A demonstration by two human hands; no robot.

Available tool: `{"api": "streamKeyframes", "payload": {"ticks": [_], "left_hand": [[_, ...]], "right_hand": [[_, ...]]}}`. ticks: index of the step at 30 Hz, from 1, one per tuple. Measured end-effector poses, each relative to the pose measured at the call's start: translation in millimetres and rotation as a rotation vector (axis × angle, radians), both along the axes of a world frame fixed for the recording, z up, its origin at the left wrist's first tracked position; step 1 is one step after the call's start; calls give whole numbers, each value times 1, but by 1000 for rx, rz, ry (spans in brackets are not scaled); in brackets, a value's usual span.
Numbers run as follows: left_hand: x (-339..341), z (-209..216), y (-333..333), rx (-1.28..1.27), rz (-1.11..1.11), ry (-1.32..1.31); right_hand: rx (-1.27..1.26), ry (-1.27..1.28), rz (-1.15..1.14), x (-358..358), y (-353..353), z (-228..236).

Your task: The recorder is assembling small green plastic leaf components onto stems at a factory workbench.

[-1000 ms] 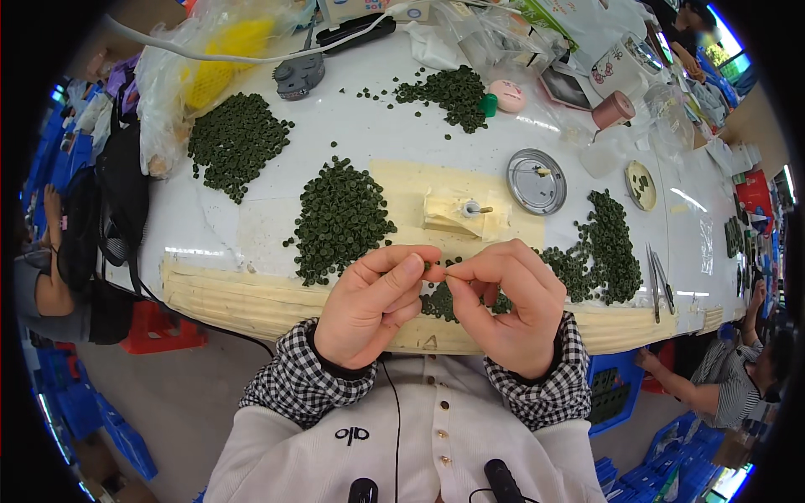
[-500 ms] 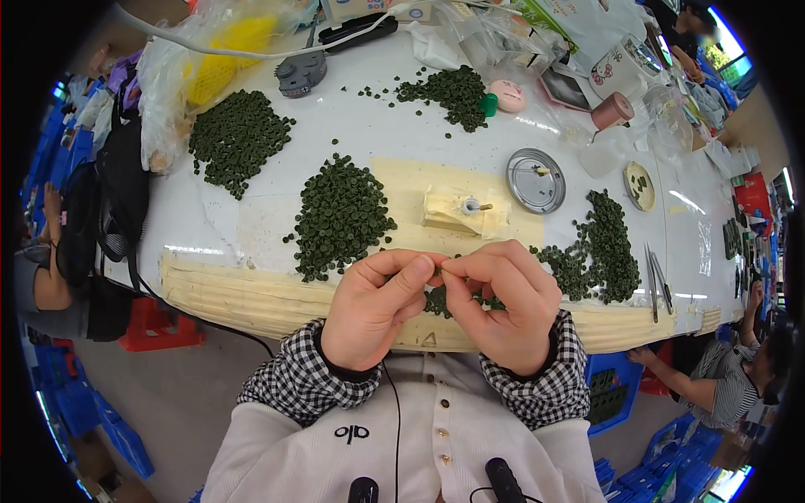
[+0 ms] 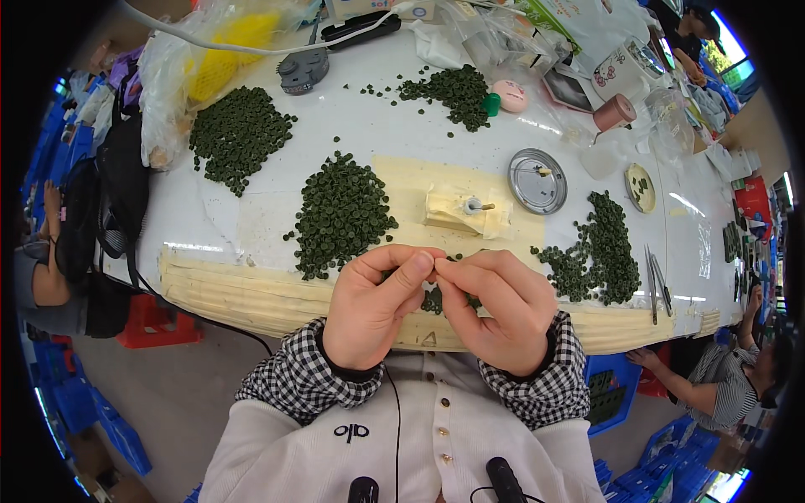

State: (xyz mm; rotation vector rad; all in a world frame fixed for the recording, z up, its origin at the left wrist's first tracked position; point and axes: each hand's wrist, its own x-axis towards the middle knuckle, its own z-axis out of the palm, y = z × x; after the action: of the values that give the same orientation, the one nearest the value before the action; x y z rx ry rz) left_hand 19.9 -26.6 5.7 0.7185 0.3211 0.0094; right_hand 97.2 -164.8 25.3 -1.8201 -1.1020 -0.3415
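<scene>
Left hand (image 3: 369, 306) and right hand (image 3: 503, 310) pinched at thumb and forefinger, tips brought together, anything gripped between hidden, small green pieces (image 3: 342, 214) heaped at ten o'clock from them, another green heap (image 3: 616, 260) at three, taped block (image 3: 457, 215) set at one

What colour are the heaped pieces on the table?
The pieces are dark green, clearest in the head view.

Anything between the hands (image 3: 365, 310) is hidden (can't tell what); small dark green pile (image 3: 433, 300) behind, partly covered.
</scene>
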Motion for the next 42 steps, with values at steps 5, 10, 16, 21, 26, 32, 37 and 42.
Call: {"api": "streamKeyframes", "payload": {"ticks": [5, 10, 16, 21, 26, 32, 37, 42], "left_hand": [[-1, -1, 4, -61, -76, -8], [-2, -2, 7, -170, -199, -56], [-5, -2, 9, -21, -156, -84], [-7, 7, 17, 186, -156, -37], [-7, 10, 16, 292, -140, -31], [-7, 11, 14, 393, -94, -51], [-6, 3, 12, 520, -56, -93], [-7, 2, 14, 609, -79, -101]], "right_hand": [[3, 142, 43, -1, -3, 4], [60, 386, 147, 1, -8, 11], [29, 312, 134, 2, -7, 11], [11, 273, 114, 1, -6, 10], [-7, 246, 132, 2, -6, 12], [13, 306, 137, 2, -4, 13], [16, 383, 167, 3, -5, 11], [30, 523, 203, 4, -8, 8]]}}
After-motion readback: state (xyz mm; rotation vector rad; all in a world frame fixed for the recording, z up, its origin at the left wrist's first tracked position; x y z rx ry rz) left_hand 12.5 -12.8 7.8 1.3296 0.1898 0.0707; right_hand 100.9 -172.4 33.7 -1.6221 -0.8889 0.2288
